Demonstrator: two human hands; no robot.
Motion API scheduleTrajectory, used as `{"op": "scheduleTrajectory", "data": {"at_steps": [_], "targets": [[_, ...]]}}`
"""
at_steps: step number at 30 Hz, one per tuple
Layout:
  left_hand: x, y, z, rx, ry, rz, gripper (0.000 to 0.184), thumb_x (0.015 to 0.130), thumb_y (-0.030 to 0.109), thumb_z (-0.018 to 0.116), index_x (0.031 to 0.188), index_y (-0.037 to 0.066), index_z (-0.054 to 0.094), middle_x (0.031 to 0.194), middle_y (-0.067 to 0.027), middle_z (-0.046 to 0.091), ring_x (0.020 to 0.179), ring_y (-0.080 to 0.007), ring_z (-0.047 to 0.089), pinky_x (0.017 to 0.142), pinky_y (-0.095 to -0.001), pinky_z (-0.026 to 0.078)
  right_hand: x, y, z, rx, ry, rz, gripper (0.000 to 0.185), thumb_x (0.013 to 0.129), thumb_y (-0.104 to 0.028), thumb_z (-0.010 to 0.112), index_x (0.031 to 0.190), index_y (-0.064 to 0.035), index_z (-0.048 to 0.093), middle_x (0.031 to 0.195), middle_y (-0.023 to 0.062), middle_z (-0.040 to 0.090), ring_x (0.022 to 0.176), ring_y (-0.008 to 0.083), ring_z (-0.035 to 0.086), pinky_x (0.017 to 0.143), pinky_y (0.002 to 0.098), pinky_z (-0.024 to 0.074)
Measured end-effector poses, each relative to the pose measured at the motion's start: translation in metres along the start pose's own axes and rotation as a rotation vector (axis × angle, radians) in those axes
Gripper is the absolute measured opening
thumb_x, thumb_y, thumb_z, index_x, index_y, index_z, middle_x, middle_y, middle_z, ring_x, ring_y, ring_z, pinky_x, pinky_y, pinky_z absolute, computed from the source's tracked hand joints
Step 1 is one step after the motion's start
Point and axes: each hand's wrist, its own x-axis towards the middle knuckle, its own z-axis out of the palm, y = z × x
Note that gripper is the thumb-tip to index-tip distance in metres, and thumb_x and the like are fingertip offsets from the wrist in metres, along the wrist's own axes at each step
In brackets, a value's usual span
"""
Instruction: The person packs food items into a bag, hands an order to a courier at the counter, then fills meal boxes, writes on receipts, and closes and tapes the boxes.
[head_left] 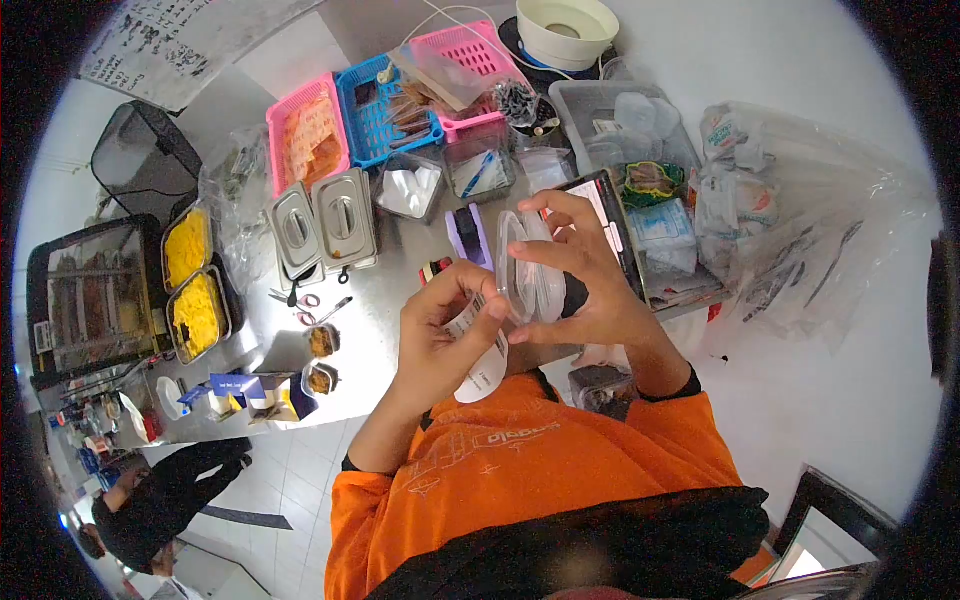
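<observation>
While my left hand (450,325) pinches one edge of some clear round plastic (545,290) between thumb and bent fingers, my right hand (590,265) spans its other side, thumb low and fingers spread above, curved only as far as its width allows. I have it raised in front of my orange shirt (500,460), to the right of the larger lidded steel pan (345,215) and nearer to me than that pan; whether it is one piece or several nested, I cannot tell. Just below my left thumb shows a white label (480,378) with printing on it, and how it is held I cannot make out.

On the metal desk (375,290), a smaller lidded steel pan (294,232) sits just left of the larger one. Beyond the larger pan stand a blue basket (370,132) and two pink baskets (272,150). To its right is a purple-edged thing (468,237), and farther right a gray bin (635,86) of clear containers. Nearer me than the pan lie scissors (310,301). Well to its left are two heaps of yellow food (198,315).
</observation>
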Motion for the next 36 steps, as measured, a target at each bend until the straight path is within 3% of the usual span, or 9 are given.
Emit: {"op": "scheduleTrajectory", "data": {"at_steps": [9, 13, 15, 16, 20, 23, 26, 29, 36], "targets": [[-0.003, -0.006, -0.018, -0.052, 0.073, -0.136, 0.008, 0.089, 0.007, 0.059, 0.091, 0.003, 0.053, 0.087, 0.0001, 0.052, 0.077, -0.0077, 0.053, 0.071, -0.0238, 0.044, 0.004, 0.006, 0.001, 0.019, -0.026, 0.181, 0.087, 0.057, -0.040, 0.087, 0.131, -0.0158, 0.050, 0.129, 0.0142, 0.040, 0.125, 0.0320, 0.035, 0.104, 0.0428, 0.0291], [-0.027, -0.065, -0.072, 0.533, 0.198, -0.281, 0.009, 0.084, 0.006, 0.063, 0.087, 0.000, 0.057, 0.082, -0.0048, 0.061, 0.079, -0.0127, 0.058, 0.072, -0.0286, 0.047, 0.006, 0.018, 0.018, -0.037, -0.056, 0.210, 0.091, 0.055, -0.039, 0.087, 0.133, -0.0121, 0.047, 0.128, 0.0140, 0.042, 0.124, 0.0307, 0.037, 0.102, 0.0411, 0.0318], [-0.040, -0.105, -0.092, 0.778, 0.230, -0.374, 0.011, 0.083, 0.007, 0.064, 0.089, 0.000, 0.060, 0.083, -0.0063, 0.064, 0.081, -0.0132, 0.059, 0.075, -0.0286, 0.047, 0.005, 0.024, 0.029, -0.075, -0.075, 0.187, 0.090, 0.055, -0.037, 0.088, 0.132, -0.0119, 0.047, 0.131, 0.0103, 0.041, 0.123, 0.0263, 0.040, 0.094, 0.0355, 0.0387], [-0.041, -0.108, -0.095, 0.897, 0.244, -0.421, 0.012, 0.083, 0.007, 0.065, 0.091, -0.001, 0.062, 0.084, -0.0071, 0.065, 0.082, -0.0135, 0.059, 0.076, -0.0286, 0.047, 0.006, 0.024, 0.034, -0.050, -0.094, 0.204, 0.090, 0.057, -0.037, 0.087, 0.132, -0.0120, 0.046, 0.132, 0.0115, 0.041, 0.127, 0.0300, 0.037, 0.104, 0.0406, 0.0316], [-0.035, -0.100, -0.075, 0.236, 0.271, -0.168, 0.014, 0.084, 0.010, 0.068, 0.093, 0.000, 0.066, 0.089, -0.0051, 0.066, 0.081, -0.0121, 0.060, 0.072, -0.0270, 0.049, 0.011, 0.024, 0.052, -0.099, -0.147, 0.184, 0.087, 0.057, -0.036, 0.087, 0.131, -0.0130, 0.047, 0.131, 0.0129, 0.041, 0.126, 0.0317, 0.037, 0.104, 0.0428, 0.0320], [-0.028, -0.048, -0.038, -0.050, 0.160, -0.263, 0.010, 0.084, 0.008, 0.068, 0.090, 0.000, 0.066, 0.089, -0.0039, 0.065, 0.079, -0.0094, 0.059, 0.067, -0.0237, 0.048, 0.011, 0.024, 0.062, -0.038, -0.182, 0.167, 0.086, 0.057, -0.034, 0.087, 0.131, -0.0153, 0.048, 0.131, 0.0131, 0.040, 0.126, 0.0323, 0.037, 0.104, 0.0433, 0.0312], [-0.025, -0.035, -0.035, -0.027, 0.146, -0.305, 0.011, 0.085, 0.005, 0.067, 0.095, 0.000, 0.064, 0.089, -0.0037, 0.065, 0.082, -0.0083, 0.060, 0.073, -0.0227, 0.048, 0.011, 0.024, 0.062, -0.065, -0.163, 0.125, 0.083, 0.057, -0.032, 0.087, 0.130, -0.0171, 0.050, 0.132, 0.0123, 0.039, 0.125, 0.0313, 0.037, 0.101, 0.0419, 0.0333], [-0.024, -0.040, -0.029, -0.001, 0.174, -0.175, 0.009, 0.085, 0.005, 0.066, 0.092, 0.000, 0.064, 0.087, -0.0025, 0.063, 0.072, -0.0064, 0.057, 0.061, -0.0215, 0.047, 0.009, 0.020, 0.057, -0.096, -0.178, 0.148, 0.081, 0.056, -0.031, 0.087, 0.128, -0.0171, 0.053, 0.132, 0.0113, 0.038, 0.122, 0.0298, 0.039, 0.096, 0.0398, 0.0359], [-0.024, -0.044, -0.028, -0.093, 0.088, -0.201, 0.008, 0.088, 0.006, 0.062, 0.093, 0.002, 0.058, 0.087, 0.0000, 0.059, 0.074, -0.0062, 0.056, 0.066, -0.0223, 0.046, 0.005, 0.020, 0.053, 0.025, -0.158, 0.140, 0.077, 0.057, -0.032, 0.088, 0.124, -0.0163, 0.055, 0.131, 0.0081, 0.041, 0.116, 0.0244, 0.042, 0.090, 0.0359, 0.0385]]}}
